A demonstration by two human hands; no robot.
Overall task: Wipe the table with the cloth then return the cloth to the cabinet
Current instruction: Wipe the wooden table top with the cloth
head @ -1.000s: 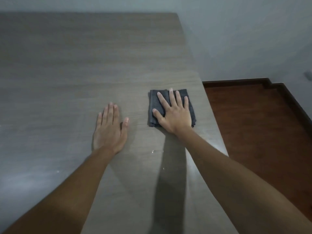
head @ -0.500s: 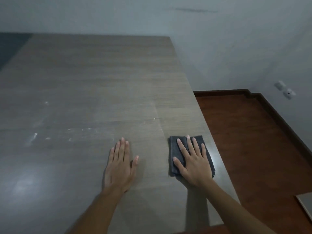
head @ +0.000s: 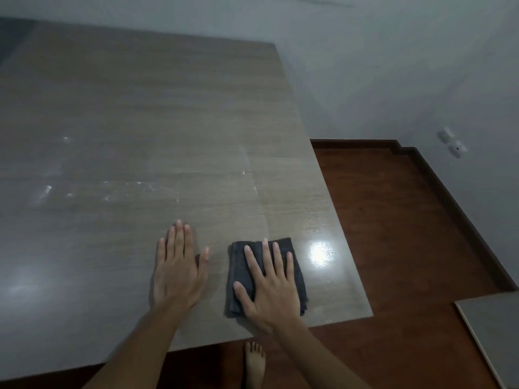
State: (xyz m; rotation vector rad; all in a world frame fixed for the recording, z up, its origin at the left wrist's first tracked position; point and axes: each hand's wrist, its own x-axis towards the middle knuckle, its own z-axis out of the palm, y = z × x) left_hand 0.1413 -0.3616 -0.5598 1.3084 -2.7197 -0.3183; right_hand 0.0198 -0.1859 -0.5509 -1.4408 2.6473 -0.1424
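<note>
- Your right hand (head: 269,287), fingers straight and spread, had drawn the folded dark cloth (head: 238,276) back to the table's (head: 140,122) near right corner.
- Your left hand (head: 177,273) lay flat, fingers straight, just beside it.
- White smears (head: 45,192) toward the left edge still needed wiping.

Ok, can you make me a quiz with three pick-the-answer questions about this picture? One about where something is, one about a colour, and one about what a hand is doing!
1. Where does the cloth lie on the table?
A. near the right edge, close to the person
B. at the far left corner
C. on the floor

2. What colour is the cloth?
A. bright yellow
B. dark grey
C. white

3. What is the right hand doing?
A. pointing at the wall
B. making a fist in the air
C. pressing flat on the cloth

Answers: 1 A, it sits by the table's right edge, beside the left hand. 2 B, it looks dark grey. 3 C, the straight fingers lie spread on top of it.
</note>
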